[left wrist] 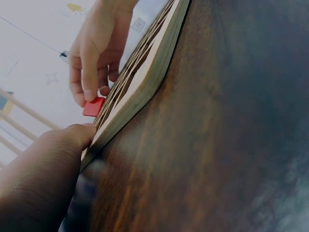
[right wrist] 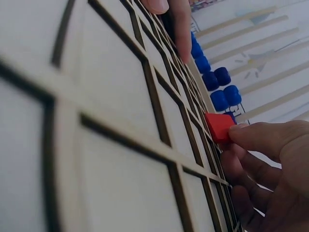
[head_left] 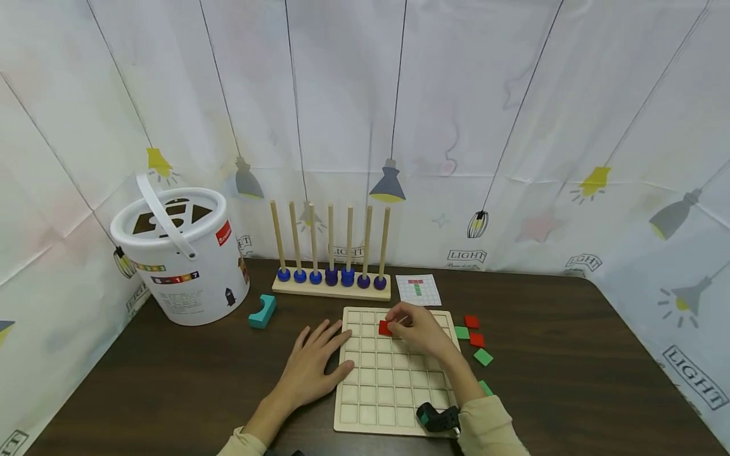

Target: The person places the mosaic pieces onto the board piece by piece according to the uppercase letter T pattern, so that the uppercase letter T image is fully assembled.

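My right hand (head_left: 419, 328) pinches a red square tile (head_left: 384, 328) between thumb and fingers, over the upper part of the wooden grid board (head_left: 367, 396). In the right wrist view the red tile (right wrist: 219, 127) is tilted, its lower edge close to the grid's ridges. My left hand (head_left: 310, 364) lies with fingers spread at the board's left edge, fingertips and thumb resting on the rim. Up close, the left thumb (left wrist: 79, 134) presses the board's edge (left wrist: 145, 79). Beyond the board lies a pattern card (head_left: 419, 290) showing a red and green T on a grid.
Loose red (head_left: 471, 322) and green tiles (head_left: 483, 357) lie right of the board. Behind it stands a peg rack (head_left: 331, 288) with blue and purple beads. A teal arch block (head_left: 263, 311) and a white lidded bucket (head_left: 188, 278) are at the left.
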